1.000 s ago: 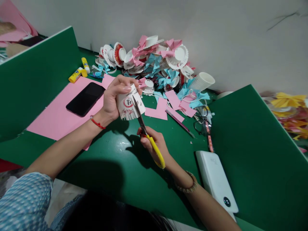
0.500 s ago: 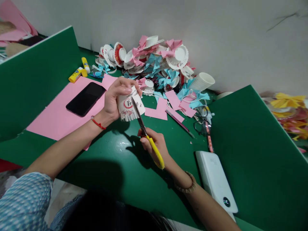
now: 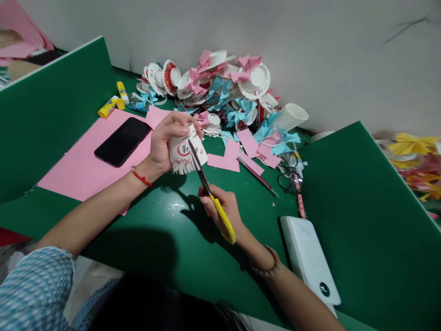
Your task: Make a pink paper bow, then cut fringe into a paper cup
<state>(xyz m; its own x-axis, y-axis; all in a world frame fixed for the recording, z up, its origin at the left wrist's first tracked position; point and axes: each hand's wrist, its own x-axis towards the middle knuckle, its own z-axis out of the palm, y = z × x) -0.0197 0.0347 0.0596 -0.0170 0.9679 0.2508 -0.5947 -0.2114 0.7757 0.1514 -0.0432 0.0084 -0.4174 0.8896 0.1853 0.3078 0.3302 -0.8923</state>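
Gripping a fringed paper cup (image 3: 186, 154) above the middle of the green desk (image 3: 165, 230), the left hand (image 3: 163, 145) wraps its base. The right hand (image 3: 220, 207) clasps yellow scissors (image 3: 210, 191), blades inside the cup's cut rim

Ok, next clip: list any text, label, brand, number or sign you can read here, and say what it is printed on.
Nothing can be read for certain.
Paper cup in the left hand: a red ring around a dark character, with smaller dark marks beside it; too blurred to quote.
Glue sticks: a printed label, too small to read.
White power bank: no text visible.
Phone: dark screen, no text.
Scissors in the right hand: no marking visible.
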